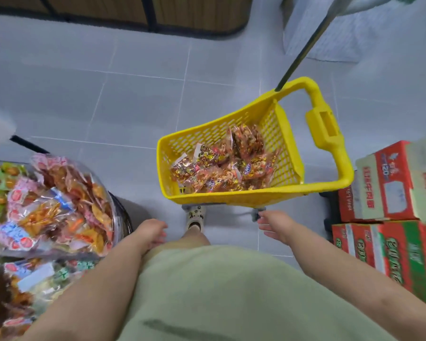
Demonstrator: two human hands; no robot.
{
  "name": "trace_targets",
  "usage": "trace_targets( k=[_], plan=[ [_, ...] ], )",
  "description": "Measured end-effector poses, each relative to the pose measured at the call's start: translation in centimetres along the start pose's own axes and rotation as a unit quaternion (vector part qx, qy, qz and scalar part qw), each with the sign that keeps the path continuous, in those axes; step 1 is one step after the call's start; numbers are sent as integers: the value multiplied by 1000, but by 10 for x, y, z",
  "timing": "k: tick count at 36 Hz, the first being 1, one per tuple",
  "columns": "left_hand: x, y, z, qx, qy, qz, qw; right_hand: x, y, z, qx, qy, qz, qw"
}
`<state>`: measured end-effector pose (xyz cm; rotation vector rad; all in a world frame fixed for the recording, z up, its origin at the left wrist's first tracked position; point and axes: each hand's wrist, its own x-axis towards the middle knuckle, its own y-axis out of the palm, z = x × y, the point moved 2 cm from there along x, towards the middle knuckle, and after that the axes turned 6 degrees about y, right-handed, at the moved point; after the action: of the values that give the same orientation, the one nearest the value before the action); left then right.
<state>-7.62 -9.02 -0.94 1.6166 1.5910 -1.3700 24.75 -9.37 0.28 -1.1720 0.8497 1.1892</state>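
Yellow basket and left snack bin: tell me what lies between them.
Only bare grey floor tiles separate the yellow basket from the snack bin, seen in the head view.

Perforated yellow plastic basket [221,193] holds glossy film snack packets [221,168].

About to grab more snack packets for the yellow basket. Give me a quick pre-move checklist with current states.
1. Left hand free: ok, holds nothing.
2. Right hand free: ok, open and empty.
3. Room in yellow basket: ok, snack packets cover only its bottom.
4. Snack pile within reach: ok, heaped just beside the left hand.
5. Basket clear of red boxes: cannot tell, its handle overlaps them in view.
6. Shoe clear of basket: cannot tell, it sits right at the near rim.
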Motion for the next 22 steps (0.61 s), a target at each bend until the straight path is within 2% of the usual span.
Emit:
trace_targets(
  k=[6, 10, 16, 22],
  plan=[
    [46, -32, -69, 31, 40, 32, 998, 3, 22, 73, 11, -10, -18, 1000],
    [86, -48, -98, 65, 52, 27, 996, 18, 39, 114, -28, -18, -16, 999],
    [128, -60, -119, 199, 80, -11, 977, 49, 64, 143, -80, -14, -19, 997],
    [170, -42, -111, 142, 44, 3, 989, 95, 92, 149, -179, 29, -49, 982]
  ],
)
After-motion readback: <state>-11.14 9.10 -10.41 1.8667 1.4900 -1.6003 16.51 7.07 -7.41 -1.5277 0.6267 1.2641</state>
